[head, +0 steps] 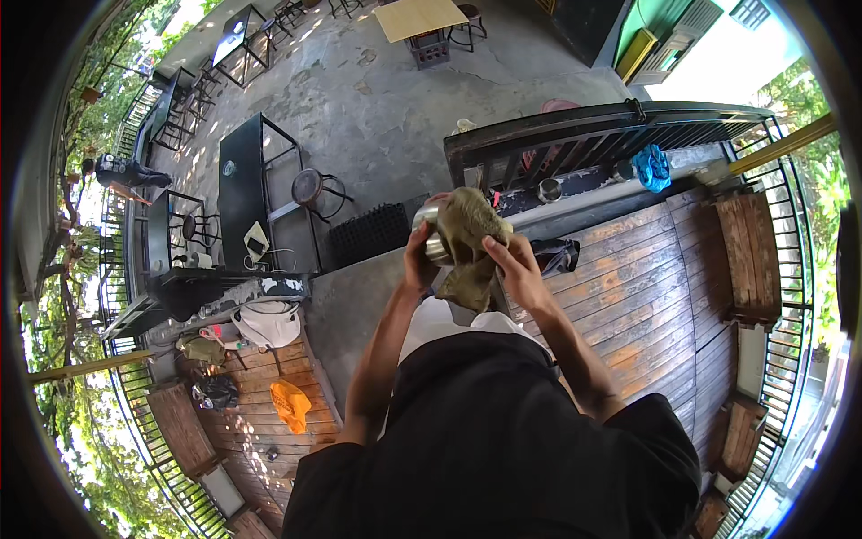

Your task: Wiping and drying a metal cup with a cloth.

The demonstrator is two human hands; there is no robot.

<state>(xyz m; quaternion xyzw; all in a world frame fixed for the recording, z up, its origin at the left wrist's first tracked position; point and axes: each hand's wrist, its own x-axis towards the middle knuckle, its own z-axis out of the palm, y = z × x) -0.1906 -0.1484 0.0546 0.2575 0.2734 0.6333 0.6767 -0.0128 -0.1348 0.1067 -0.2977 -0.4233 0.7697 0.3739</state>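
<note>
Held in front of my body is a shiny metal cup or bowl (438, 244), with my left hand (420, 259) gripping its left side. My right hand (517, 268) grips an olive-brown cloth (471, 219), thumb on top, against the vessel's right side. The cloth covers much of the vessel, and one end hangs down below it. What lies inside the vessel is hidden by the cloth.
A black slatted railing (552, 138) runs ahead on the right, with a metal bowl (549, 191) and a blue plastic bag (651, 168) by it. Left stand a dark table (241, 195) and a round stool (308, 186). Another person (131, 175) is at far left.
</note>
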